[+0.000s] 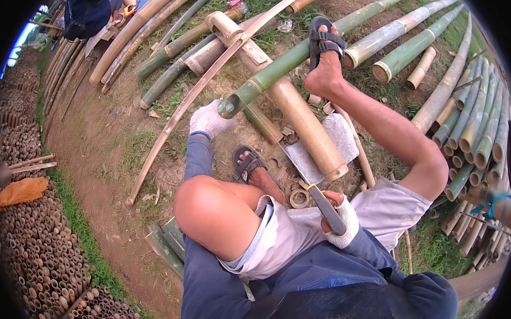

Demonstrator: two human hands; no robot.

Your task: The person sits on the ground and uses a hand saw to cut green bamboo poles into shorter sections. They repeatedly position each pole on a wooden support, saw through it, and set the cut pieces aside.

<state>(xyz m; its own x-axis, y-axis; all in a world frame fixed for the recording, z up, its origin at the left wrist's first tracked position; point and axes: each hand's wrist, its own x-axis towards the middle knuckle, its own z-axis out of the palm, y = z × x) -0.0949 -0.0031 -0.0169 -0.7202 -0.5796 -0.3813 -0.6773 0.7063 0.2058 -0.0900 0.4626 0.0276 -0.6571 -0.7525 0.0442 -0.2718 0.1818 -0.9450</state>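
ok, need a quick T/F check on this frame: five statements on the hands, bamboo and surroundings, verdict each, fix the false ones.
1. The right hand holds a long-bladed tool by its handle. True.
2. The left hand rests on a knee. False: the left hand is at the near end of a green bamboo pole.
3. The green bamboo pole lies across a thick tan bamboo log. True.
4. The right foot is bare. False: it wears a dark strapped sandal.
5. An orange sheet shows near the left edge of the view. True.

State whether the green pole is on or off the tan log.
On: the green pole crosses over the tan log, hiding part of it.
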